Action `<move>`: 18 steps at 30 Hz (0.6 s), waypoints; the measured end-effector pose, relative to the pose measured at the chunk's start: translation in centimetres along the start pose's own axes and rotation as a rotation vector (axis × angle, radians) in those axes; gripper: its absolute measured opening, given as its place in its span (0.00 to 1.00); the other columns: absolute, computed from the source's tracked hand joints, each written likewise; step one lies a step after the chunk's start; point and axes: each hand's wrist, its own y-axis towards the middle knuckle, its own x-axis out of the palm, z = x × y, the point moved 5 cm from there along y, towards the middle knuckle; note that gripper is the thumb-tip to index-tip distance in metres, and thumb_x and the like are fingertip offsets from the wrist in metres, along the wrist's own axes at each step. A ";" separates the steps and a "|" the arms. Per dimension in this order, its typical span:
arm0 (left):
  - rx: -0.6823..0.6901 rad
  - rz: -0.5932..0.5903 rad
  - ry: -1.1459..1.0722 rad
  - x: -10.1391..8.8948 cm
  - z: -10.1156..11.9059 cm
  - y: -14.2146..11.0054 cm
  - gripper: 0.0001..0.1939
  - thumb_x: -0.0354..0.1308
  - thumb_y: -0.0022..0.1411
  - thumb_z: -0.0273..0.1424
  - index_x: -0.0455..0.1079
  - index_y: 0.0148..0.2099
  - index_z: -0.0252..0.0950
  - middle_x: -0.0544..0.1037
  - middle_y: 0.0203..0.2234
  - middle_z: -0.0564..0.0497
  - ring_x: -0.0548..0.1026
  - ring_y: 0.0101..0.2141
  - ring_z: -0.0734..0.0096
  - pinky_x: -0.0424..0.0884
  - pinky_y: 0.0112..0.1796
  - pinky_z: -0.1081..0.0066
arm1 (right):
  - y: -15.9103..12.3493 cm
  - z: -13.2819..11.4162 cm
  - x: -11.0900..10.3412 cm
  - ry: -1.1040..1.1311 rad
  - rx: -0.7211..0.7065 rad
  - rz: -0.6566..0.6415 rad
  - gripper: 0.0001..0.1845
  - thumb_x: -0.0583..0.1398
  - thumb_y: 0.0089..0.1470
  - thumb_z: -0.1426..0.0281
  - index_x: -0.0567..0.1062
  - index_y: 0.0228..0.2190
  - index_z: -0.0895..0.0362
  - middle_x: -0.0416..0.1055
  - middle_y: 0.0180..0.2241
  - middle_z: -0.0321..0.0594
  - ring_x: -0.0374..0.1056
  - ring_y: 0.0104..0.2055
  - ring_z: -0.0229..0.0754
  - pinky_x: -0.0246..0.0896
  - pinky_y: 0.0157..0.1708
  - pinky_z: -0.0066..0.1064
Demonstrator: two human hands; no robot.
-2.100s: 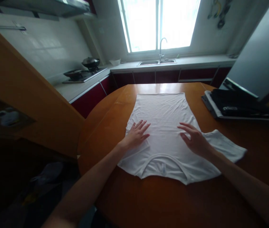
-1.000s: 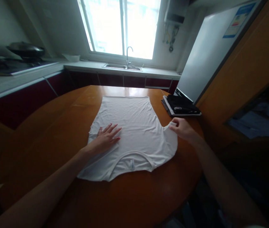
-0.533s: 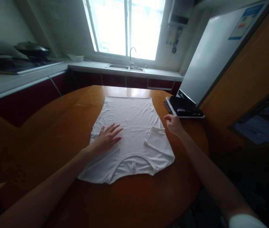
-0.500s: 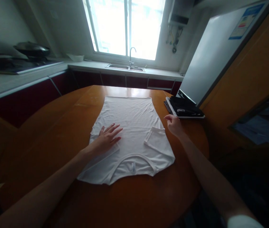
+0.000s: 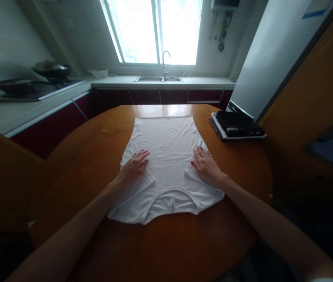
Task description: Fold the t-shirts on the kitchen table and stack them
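Observation:
A white T-shirt (image 5: 166, 149) lies spread on the wooden table (image 5: 90, 160), its neckline toward me and its hem toward the window. Both sleeves are turned inward over the body of the shirt. My left hand (image 5: 134, 166) rests on the left sleeve with its fingers stretched out. On the right sleeve lies my right hand (image 5: 206, 164), flat and open, covering part of the sleeve's edge. Neither hand grips the cloth.
A stack of folded clothes (image 5: 237, 125), black on top, sits at the table's right far side beside the fridge (image 5: 260, 58). Beyond the table runs a counter with a sink (image 5: 159, 78). Pans (image 5: 50, 69) stand on the stove at left.
My right hand has moved left from beside the shirt and come down flat on the right sleeve. My left hand stays on the left sleeve. The camera view has shifted slightly.

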 end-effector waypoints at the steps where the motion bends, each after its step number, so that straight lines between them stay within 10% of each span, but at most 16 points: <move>1: 0.021 0.008 -0.011 -0.1 0.4 -0.1 0.25 0.44 0.69 0.37 0.69 0.62 0.34 0.69 0.63 0.42 0.63 0.66 0.57 0.58 0.66 0.52 | -0.1 -0.1 -0.3 0.002 -0.007 0.026 0.35 0.46 0.69 0.57 0.56 0.68 0.64 0.45 0.71 0.53 0.38 0.74 0.51 0.35 0.70 0.49; 18: 0.111 0.042 -0.113 -0.6 1.3 -0.5 0.23 0.48 0.70 0.39 0.71 0.59 0.36 0.70 0.62 0.42 0.63 0.65 0.57 0.59 0.65 0.50 | -1.2 -1.2 0.8 -0.005 -0.009 -0.101 0.50 0.53 0.59 0.39 0.51 0.71 0.53 0.34 0.73 0.55 0.29 0.74 0.64 0.31 0.69 0.58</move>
